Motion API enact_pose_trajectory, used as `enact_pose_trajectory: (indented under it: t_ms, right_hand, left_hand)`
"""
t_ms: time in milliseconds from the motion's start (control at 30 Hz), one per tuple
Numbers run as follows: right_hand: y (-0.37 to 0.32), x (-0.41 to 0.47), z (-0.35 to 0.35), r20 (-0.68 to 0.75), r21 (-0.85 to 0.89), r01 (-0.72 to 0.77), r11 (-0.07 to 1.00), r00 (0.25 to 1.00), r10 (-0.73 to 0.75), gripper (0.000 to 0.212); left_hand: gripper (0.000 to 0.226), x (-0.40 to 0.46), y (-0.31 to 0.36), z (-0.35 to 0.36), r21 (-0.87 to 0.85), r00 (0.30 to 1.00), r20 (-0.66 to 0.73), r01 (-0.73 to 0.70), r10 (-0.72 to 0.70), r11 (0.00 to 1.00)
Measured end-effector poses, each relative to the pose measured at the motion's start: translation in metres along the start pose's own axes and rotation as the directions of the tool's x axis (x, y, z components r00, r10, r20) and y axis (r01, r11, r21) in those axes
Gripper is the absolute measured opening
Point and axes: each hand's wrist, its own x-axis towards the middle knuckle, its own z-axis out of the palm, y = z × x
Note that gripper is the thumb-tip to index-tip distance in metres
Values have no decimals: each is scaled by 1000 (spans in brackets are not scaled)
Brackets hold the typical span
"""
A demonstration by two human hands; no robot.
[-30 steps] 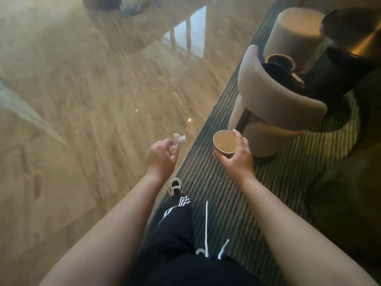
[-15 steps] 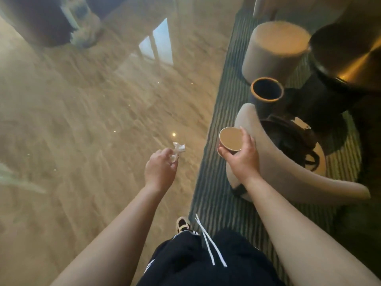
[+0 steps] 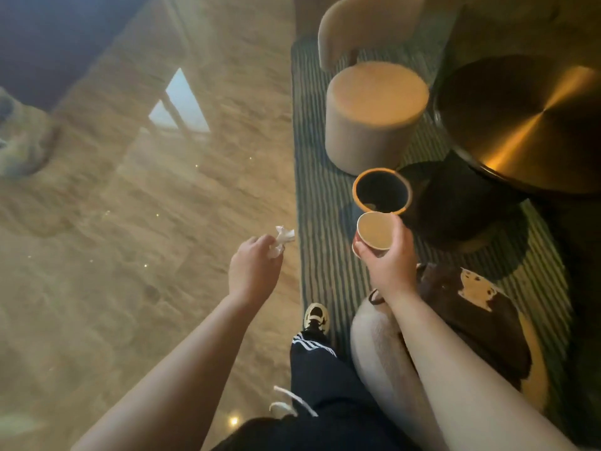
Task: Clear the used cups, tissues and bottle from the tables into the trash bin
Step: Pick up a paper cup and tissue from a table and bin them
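Nearest the camera, a dark bag [image 3: 474,323] on a pale chair [image 3: 377,349] is partly hidden by the right forearm. Over the striped rug's [image 3: 322,203] left edge, the left hand [image 3: 252,271] pinches a crumpled tissue [image 3: 282,240] in its fingers. The right hand [image 3: 388,260] wraps its fingers round a paper cup [image 3: 374,231], which overlaps the near rim of the trash bin [image 3: 382,190]. Beyond stands a round stool [image 3: 374,115]; the brass table [image 3: 527,122] is cut off at right.

round beige stool [image 3: 374,115] | striped rug [image 3: 320,177] | brass-topped table [image 3: 527,122] | glossy floor [image 3: 130,222]
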Motion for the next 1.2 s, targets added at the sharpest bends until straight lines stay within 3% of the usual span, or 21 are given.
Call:
enact_pose_trajectory:
  t_ms: [267, 500, 667, 800, 900, 1067, 1133, 1200]
  right_hand:
    - [11, 140, 4, -176, -54, -183, 982, 969, 172, 83]
    - [25, 227, 13, -310, -46, -317, 947, 906, 288, 84]
    - [35, 296, 31, -386, -65, -435, 898, 841, 380, 84]
    - [46, 355, 53, -453, -10, -573, 819, 733, 507, 84]
    - [63, 396, 74, -480, 75, -627, 776, 659, 579, 83]
    - [116, 453, 105, -474, 192, -701, 686, 546, 691, 83]
    - [143, 470, 117, -456, 226, -725, 650, 511, 728, 81]
    - [166, 481, 127, -439, 246, -751, 613, 477, 761, 80]
  left_hand:
    - [22, 197, 72, 48, -18, 977, 142, -160, 161, 987]
    - [8, 321, 115, 114, -101, 883, 339, -311, 326, 945]
    - [10, 421, 140, 171, -146, 774, 497, -372, 394, 917]
    - [12, 497, 163, 228, -173, 607, 644, -477, 466, 862]
    - [21, 541, 185, 274, -111, 525, 731, -538, 436, 835]
    - [24, 580, 207, 355, 4, 500, 825, -470, 262, 883]
    - [29, 585, 203, 384, 1, 442, 876, -402, 193, 916]
    - [50, 588, 195, 407, -14, 359, 909, -479, 211, 877]
